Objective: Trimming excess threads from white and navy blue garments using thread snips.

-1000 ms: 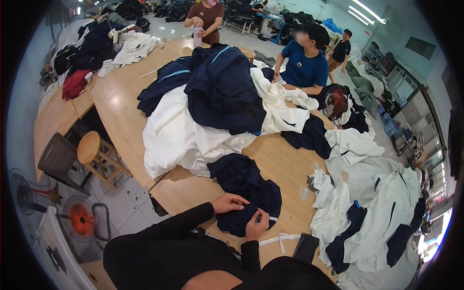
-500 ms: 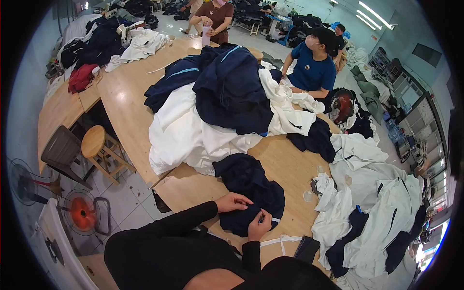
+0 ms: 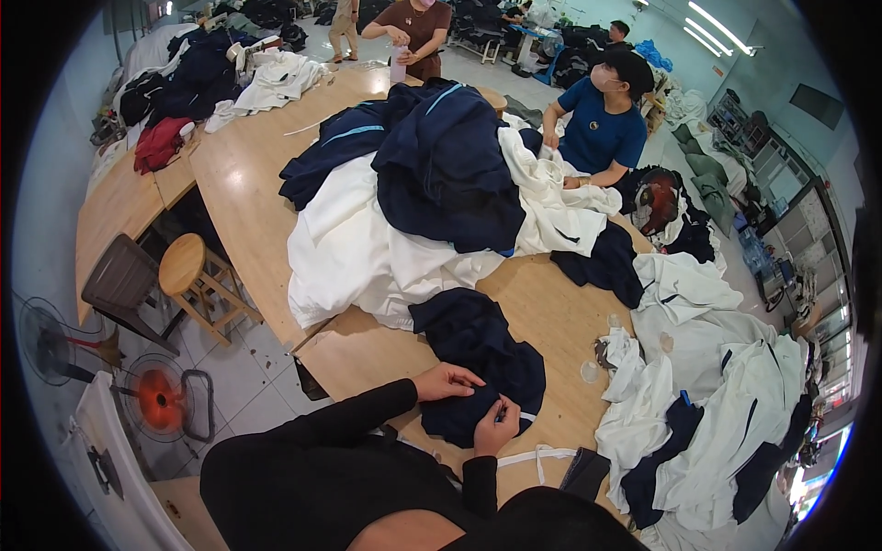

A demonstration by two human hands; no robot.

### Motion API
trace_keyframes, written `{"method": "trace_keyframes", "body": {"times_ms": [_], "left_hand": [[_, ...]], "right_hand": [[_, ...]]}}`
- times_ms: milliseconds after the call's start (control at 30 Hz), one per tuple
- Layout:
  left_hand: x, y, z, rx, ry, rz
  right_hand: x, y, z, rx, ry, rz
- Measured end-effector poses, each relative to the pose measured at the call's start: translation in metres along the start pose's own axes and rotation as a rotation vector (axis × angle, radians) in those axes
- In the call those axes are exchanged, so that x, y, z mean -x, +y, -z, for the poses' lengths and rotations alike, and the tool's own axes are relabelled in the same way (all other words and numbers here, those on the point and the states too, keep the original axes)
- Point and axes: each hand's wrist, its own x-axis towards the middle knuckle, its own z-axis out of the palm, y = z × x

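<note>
A dark navy garment (image 3: 478,340) lies bunched on the wooden table in front of me, a small white strip showing at its right edge. My left hand (image 3: 446,381) pinches its near part, thumb against the fingers. Just to the right, my right hand (image 3: 497,425) is closed on the same cloth, fingers curled in. Whether anything small is between the fingertips cannot be made out. By my right wrist a white tape (image 3: 537,454) lies on the table beside a dark folded cloth piece (image 3: 584,475).
A tall heap of navy garments (image 3: 446,174) and white garments (image 3: 354,248) rises beyond. More white garments (image 3: 703,367) are piled at the right. A person in blue (image 3: 602,129) handles cloth across the table; another in brown (image 3: 418,37) holds a bottle. A stool (image 3: 184,262) and fans stand left.
My hands keep their hold on the navy garment, with little change. The view has shifted slightly. The person in blue has moved their hands among the white cloth.
</note>
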Motion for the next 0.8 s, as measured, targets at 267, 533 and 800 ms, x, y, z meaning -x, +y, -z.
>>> {"method": "trace_keyframes", "body": {"times_ms": [267,533,800], "left_hand": [[0.0003,0.0002,0.0007,-0.016,-0.006,-0.014],[0.0006,-0.0034,0.0029,-0.019,-0.009,-0.036],[0.0005,-0.0026,0.0027,-0.029,-0.011,-0.021]], "right_hand": [[0.0011,-0.0005,-0.0013,-0.02,0.018,-0.009],[0.0024,-0.0018,-0.0016,0.01,0.001,-0.01],[0.0008,-0.0033,-0.0026,-0.023,0.014,-0.008]]}}
